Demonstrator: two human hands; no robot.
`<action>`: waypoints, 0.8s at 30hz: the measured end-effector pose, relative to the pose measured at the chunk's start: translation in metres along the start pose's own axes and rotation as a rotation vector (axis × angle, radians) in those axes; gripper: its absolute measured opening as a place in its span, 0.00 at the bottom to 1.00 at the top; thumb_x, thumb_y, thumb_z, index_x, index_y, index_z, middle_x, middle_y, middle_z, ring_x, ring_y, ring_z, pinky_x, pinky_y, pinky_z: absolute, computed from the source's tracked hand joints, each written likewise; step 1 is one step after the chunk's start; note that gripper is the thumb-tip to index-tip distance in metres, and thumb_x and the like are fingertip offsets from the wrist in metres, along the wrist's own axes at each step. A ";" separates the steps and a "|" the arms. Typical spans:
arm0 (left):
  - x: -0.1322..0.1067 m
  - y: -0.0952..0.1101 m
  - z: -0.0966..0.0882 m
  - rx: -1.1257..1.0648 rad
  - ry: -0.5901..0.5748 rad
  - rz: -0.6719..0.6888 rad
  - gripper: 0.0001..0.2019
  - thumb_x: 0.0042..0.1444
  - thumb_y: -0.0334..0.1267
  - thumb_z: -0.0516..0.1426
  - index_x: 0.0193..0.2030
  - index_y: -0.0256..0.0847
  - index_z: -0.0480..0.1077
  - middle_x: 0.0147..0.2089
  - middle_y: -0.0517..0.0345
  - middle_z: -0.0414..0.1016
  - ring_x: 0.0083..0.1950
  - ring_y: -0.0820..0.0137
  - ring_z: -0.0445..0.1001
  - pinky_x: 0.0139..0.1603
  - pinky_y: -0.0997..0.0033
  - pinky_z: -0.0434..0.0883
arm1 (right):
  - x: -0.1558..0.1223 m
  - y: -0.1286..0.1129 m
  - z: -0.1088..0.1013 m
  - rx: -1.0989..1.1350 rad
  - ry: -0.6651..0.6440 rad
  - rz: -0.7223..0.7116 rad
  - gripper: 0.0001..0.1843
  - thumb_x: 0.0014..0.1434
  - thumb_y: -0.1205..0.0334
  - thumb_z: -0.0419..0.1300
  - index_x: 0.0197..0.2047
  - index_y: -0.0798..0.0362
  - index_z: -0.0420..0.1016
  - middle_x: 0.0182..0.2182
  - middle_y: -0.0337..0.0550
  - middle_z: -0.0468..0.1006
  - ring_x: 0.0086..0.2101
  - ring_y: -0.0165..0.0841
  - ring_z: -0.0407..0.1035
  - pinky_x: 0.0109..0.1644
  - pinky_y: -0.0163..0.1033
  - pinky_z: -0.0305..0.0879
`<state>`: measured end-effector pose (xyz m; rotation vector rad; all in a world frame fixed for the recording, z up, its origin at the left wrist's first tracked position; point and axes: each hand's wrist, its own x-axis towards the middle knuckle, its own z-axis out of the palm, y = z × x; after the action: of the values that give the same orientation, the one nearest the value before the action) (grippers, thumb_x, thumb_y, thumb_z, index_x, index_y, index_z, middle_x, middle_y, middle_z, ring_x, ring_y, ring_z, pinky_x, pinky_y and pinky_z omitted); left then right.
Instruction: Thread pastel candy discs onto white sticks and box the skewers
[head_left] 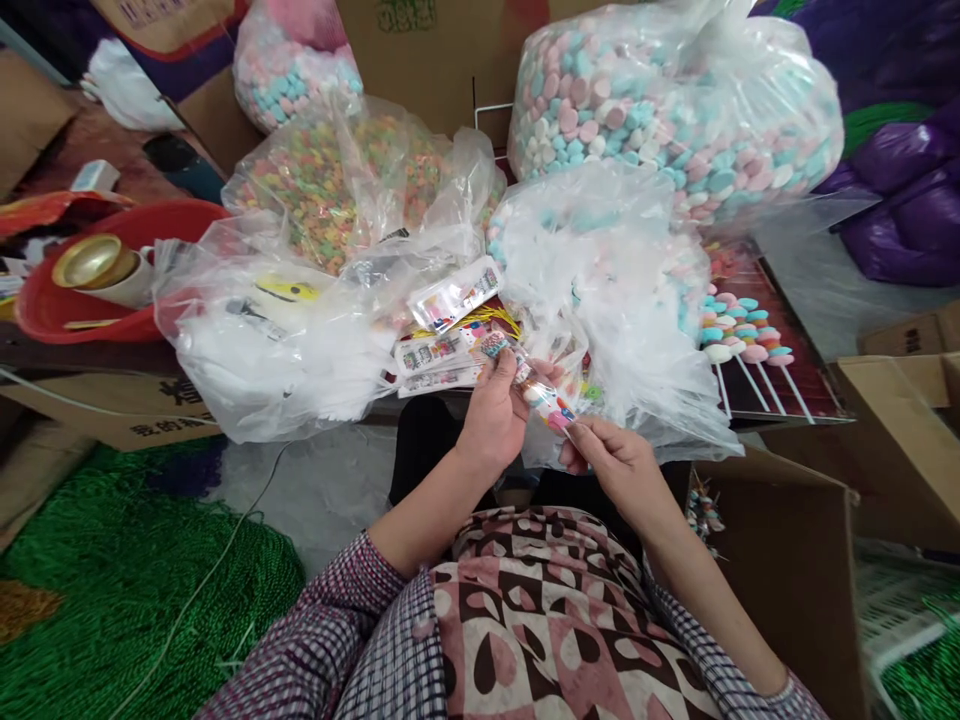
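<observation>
Between my hands is a small see-through printed candy bag [549, 402], tilted down to the right. My left hand [496, 408] is closed around its upper end, the thumb pressed on top. My right hand [606, 450] pinches its lower end between thumb and fingers. Whether anything sits inside the bag I cannot make out. Just beyond my left hand lie more printed bags [457, 294] in small stacks and a bundle of yellow twist ties [499, 318]. Marshmallow skewers [742, 328] on white sticks lie at the table's right end.
Large plastic bags of pink, blue and white marshmallows [600, 110] and of gummy candies [337, 190] crowd the table's back. A crumpled bag of white wrappers [277, 340] and a red basin [37, 300] are at left. An open cardboard box [780, 580] stands at my right.
</observation>
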<state>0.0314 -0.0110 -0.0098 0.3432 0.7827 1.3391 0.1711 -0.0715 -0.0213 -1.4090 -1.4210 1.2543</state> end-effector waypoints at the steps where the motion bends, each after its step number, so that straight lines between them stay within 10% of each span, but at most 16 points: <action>1: 0.001 0.003 0.000 -0.007 0.003 0.018 0.15 0.57 0.50 0.62 0.35 0.40 0.68 0.27 0.60 0.77 0.39 0.65 0.81 0.48 0.63 0.74 | -0.001 0.000 0.001 0.076 -0.043 0.056 0.16 0.62 0.50 0.59 0.35 0.53 0.79 0.21 0.38 0.76 0.21 0.29 0.67 0.26 0.35 0.64; 10: -0.016 -0.008 -0.003 0.278 -0.377 -0.136 0.17 0.51 0.51 0.66 0.40 0.41 0.77 0.32 0.60 0.74 0.35 0.72 0.72 0.43 0.69 0.69 | 0.002 -0.001 0.003 0.375 0.135 0.093 0.19 0.58 0.44 0.64 0.33 0.52 0.74 0.15 0.33 0.67 0.17 0.26 0.59 0.21 0.33 0.57; 24: -0.011 -0.004 -0.009 0.919 -0.221 0.236 0.15 0.58 0.40 0.55 0.22 0.43 0.60 0.22 0.64 0.61 0.28 0.71 0.59 0.32 0.70 0.56 | -0.001 0.006 0.002 0.299 0.004 0.096 0.19 0.61 0.47 0.62 0.45 0.53 0.77 0.20 0.34 0.71 0.21 0.28 0.64 0.26 0.33 0.61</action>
<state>0.0277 -0.0238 -0.0154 1.3170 1.1600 1.0535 0.1705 -0.0735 -0.0270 -1.2842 -1.1193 1.4562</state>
